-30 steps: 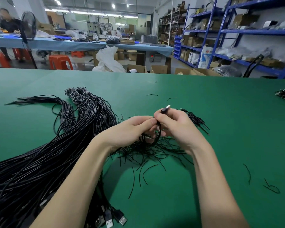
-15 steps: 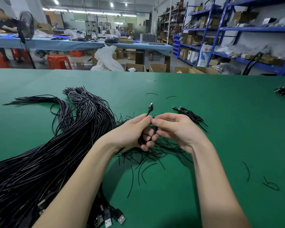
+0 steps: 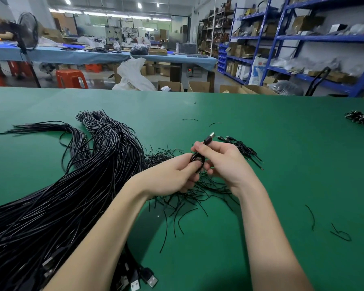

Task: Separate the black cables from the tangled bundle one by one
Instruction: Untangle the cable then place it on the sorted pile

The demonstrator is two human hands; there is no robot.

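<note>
A thick bundle of black cables (image 3: pixel 76 185) sprawls across the left of the green table (image 3: pixel 261 127), its USB plugs (image 3: pixel 143 278) at the near edge. My right hand (image 3: pixel 223 162) grips one coiled black cable (image 3: pixel 198 159), whose USB plug (image 3: pixel 208 139) sticks up past the fingers. My left hand (image 3: pixel 172 175) pinches the same coil from the left. Both hands hover over a scatter of short black wire ties (image 3: pixel 189 198).
A small heap of finished cables (image 3: pixel 242 149) lies just beyond my right hand. More dark pieces (image 3: pixel 361 118) sit at the far right edge. Loose ties (image 3: pixel 340 234) lie at the right. Blue shelves, boxes and another workbench stand behind the table.
The cable's plug end passed from above my left hand to my right hand's grip and now points up and right. Both hands stayed over the ties.
</note>
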